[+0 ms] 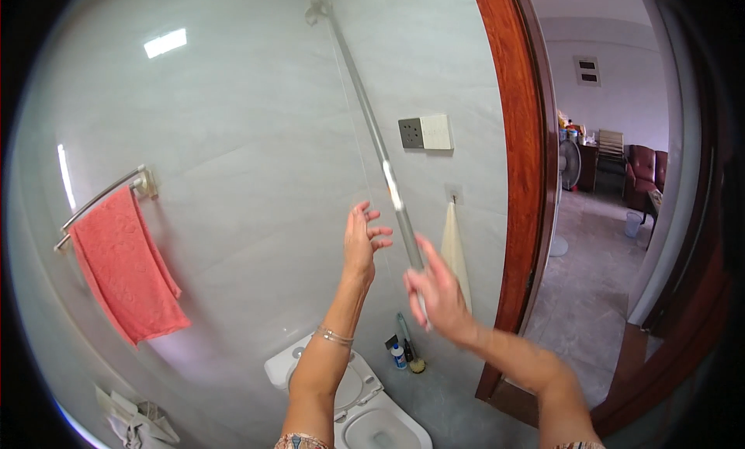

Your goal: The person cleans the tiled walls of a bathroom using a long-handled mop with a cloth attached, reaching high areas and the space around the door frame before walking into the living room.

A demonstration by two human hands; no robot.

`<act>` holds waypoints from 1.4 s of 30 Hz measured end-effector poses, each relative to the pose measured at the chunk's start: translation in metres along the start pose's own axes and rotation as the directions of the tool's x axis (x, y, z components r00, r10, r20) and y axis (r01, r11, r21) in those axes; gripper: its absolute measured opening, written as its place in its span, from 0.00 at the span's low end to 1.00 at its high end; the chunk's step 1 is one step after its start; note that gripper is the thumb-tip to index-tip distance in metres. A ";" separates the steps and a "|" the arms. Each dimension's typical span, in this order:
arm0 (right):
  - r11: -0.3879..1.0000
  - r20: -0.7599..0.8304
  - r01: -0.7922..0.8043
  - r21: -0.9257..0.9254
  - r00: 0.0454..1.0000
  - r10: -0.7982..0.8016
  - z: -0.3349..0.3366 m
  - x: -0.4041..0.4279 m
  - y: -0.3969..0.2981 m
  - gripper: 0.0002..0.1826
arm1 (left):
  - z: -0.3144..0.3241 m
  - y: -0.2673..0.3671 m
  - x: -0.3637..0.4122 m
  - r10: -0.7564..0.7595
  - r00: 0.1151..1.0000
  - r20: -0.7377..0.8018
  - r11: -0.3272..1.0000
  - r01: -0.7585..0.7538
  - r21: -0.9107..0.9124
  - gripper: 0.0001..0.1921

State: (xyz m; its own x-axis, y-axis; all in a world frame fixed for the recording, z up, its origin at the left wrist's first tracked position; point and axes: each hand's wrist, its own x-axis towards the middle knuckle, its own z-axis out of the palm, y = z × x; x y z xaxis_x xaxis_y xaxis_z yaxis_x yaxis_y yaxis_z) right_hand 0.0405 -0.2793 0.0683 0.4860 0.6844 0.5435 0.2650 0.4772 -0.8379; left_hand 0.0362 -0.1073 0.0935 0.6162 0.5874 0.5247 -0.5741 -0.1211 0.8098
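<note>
A long grey metal pole (364,102) slants across the tiled wall, with a shiny sleeve partway along it. At its far upper end is a blurred whitish head (317,11), which appears to be at the wall; its exact kind is unclear. My right hand (436,292) is loosely curled around the pole's lower end, index finger extended, slightly blurred by motion. Just left of the pole, my left hand (364,239) is raised with its fingers apart and holds nothing. Bracelets (334,336) circle my left wrist.
Below my arms stands a white toilet (416,428) with its lid raised. A cleaner bottle (398,357) and brush (417,365) are beside it. A red towel (125,268) hangs on a rail at left. Right of a socket (411,133) is a wooden door frame (518,158).
</note>
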 end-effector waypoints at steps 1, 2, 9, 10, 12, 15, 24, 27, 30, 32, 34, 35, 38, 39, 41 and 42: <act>0.999 0.001 0.032 0.009 0.999 -0.032 0.001 0.020 -0.012 0.29 | -0.009 0.002 -0.004 -0.032 0.999 -0.010 0.999 0.032 0.044 0.25; 0.998 -0.001 0.063 0.015 0.998 -0.063 0.002 0.039 -0.022 0.29 | -0.018 0.001 -0.006 -0.022 1.000 -0.010 0.999 0.022 0.045 0.25; 0.948 -0.105 0.245 -0.203 0.957 -0.270 0.002 0.166 -0.103 0.27 | -0.041 -0.006 -0.020 -0.064 0.994 0.087 0.975 0.044 0.216 0.21; 0.948 -0.132 0.242 -0.205 0.953 -0.272 0.000 0.178 -0.114 0.27 | -0.037 -0.004 -0.021 -0.079 0.987 0.138 0.971 0.045 0.235 0.21; 0.949 -0.160 0.239 -0.204 0.949 -0.273 -0.006 0.187 -0.119 0.27 | -0.027 0.005 -0.013 -0.035 0.990 0.140 0.977 0.004 0.213 0.21; 0.951 -0.204 0.189 -0.243 0.949 -0.241 -0.020 0.183 -0.103 0.28 | -0.012 0.016 -0.003 0.023 0.990 0.136 0.983 -0.047 0.175 0.21; 0.765 -0.227 0.351 -0.540 0.815 -0.534 -0.070 0.089 0.049 0.25 | 0.055 0.012 0.068 0.175 0.983 0.049 0.951 -0.182 0.250 0.23; 0.796 -0.234 0.226 -0.561 0.880 -0.414 -0.072 0.052 0.063 0.26 | 0.082 0.007 0.086 0.114 0.989 0.092 0.969 -0.132 0.209 0.23; 0.808 -0.248 0.179 -0.561 0.895 -0.370 -0.079 0.027 0.053 0.25 | 0.099 0.004 0.103 0.048 0.987 0.153 0.995 -0.061 0.078 0.23; 0.810 -0.260 0.177 -0.560 0.890 -0.374 -0.087 0.023 0.041 0.25 | 0.110 0.006 0.113 0.021 0.984 0.178 0.999 -0.013 -0.049 0.20; 0.811 -0.270 0.182 -0.556 0.883 -0.384 -0.095 0.023 0.029 0.24 | 0.125 0.009 0.115 0.056 0.980 0.190 0.995 -0.038 -0.095 0.18; 0.809 -0.275 0.190 -0.557 0.876 -0.395 -0.101 0.020 0.024 0.24 | 0.132 0.010 0.114 0.088 0.978 0.191 0.988 -0.062 -0.139 0.16; 0.782 -0.293 0.188 -0.595 0.855 -0.429 -0.123 0.002 0.028 0.24 | 0.160 -0.004 0.093 0.155 0.959 0.235 0.961 -0.091 -0.262 0.12; 0.753 -0.291 0.199 -0.626 0.837 -0.464 -0.129 -0.004 0.032 0.24 | 0.165 -0.009 0.087 0.172 0.955 0.240 0.953 -0.101 -0.284 0.12; 0.730 -0.286 0.184 -0.658 0.836 -0.468 -0.137 -0.021 0.032 0.24 | 0.173 -0.019 0.074 0.165 0.950 0.266 0.965 -0.100 -0.241 0.12; 0.741 -0.307 0.184 -0.646 0.827 -0.472 -0.139 -0.029 0.034 0.24 | 0.174 -0.021 0.066 0.161 0.943 0.290 0.976 -0.109 -0.190 0.14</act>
State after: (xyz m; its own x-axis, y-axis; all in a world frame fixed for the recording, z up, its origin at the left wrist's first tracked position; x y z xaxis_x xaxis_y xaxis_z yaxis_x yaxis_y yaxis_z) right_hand 0.1512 -0.3590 0.0169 0.5320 0.1715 0.8292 0.8234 0.1237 -0.5538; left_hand 0.1826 -0.2055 0.1569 0.6449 0.3028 0.7018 -0.7294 -0.0303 0.6834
